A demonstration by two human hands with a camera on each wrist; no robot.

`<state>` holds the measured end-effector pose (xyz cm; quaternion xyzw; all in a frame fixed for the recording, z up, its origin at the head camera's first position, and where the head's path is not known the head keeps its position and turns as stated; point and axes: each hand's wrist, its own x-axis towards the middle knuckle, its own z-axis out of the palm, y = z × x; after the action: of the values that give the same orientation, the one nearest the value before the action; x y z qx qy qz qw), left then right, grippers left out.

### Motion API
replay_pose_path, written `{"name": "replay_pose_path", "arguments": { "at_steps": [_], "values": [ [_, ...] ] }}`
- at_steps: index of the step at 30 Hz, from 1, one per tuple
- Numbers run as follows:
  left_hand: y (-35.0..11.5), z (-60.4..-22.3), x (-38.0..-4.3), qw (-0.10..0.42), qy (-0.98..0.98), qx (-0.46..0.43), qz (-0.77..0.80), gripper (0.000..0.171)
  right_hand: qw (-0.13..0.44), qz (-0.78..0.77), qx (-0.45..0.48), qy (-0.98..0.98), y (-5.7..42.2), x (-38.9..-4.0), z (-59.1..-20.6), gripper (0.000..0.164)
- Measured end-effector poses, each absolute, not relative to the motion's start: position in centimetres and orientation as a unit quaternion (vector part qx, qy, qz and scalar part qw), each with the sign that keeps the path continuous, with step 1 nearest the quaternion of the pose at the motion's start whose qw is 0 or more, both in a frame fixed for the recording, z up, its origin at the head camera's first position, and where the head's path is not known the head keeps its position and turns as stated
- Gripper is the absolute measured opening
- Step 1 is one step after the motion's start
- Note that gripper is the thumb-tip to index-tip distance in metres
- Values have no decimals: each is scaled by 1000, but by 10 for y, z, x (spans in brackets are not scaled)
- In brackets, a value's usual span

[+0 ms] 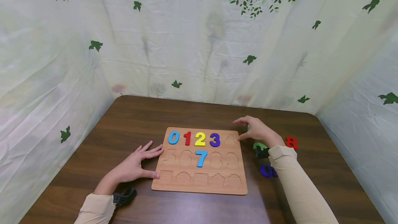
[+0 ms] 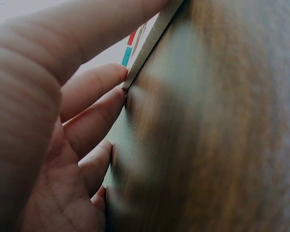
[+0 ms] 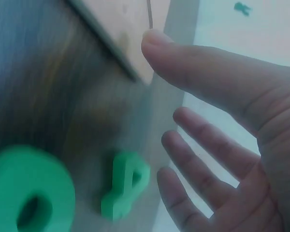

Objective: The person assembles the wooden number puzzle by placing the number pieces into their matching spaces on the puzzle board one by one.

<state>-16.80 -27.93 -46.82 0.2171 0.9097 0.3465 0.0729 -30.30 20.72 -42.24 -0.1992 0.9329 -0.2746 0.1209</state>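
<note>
A wooden number board [image 1: 199, 188] lies on the table, with a blue 0 [image 1: 169, 138], red 1 [image 1: 188, 138], yellow 2 [image 1: 200, 143] and purple 3 [image 1: 217, 143] in its top row. In its middle row is a blue 7 [image 1: 201, 158]. My left hand [image 1: 133, 165] rests with spread fingers along the board's left edge, thumb near the lower corner. At the upper right corner is my right hand [image 1: 259, 131], its thumb [image 3: 157, 38] over the board's edge and its fingers apart, holding nothing. A green 4 [image 3: 118, 179] lies on the table near those fingers.
To the right of the board lie a green rounded piece [image 1: 258, 145], a purple piece [image 1: 265, 171] and a red 8 [image 1: 291, 142], the green one partly hidden by the right wrist strap. A pale curtain [image 1: 192, 44] hangs behind the brown table [image 1: 146, 110].
</note>
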Motion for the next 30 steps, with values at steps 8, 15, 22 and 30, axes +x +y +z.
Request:
{"name": "replay_pose_path", "arguments": {
  "at_steps": [8,15,22,30],
  "values": [
    [-279,-468,-168,78,911,212,344,89,117,-266,-202,935,231,-307,-419,70],
    [-279,-468,-168,79,911,210,346,89,136,-287,-199,927,249,-313,-422,71],
    [-280,-469,-167,77,911,209,346,89,159,-335,-192,909,262,-316,-426,74],
    [-280,-468,-167,79,910,210,348,89,182,-371,-176,894,275,-319,-435,77]
  ]
}}
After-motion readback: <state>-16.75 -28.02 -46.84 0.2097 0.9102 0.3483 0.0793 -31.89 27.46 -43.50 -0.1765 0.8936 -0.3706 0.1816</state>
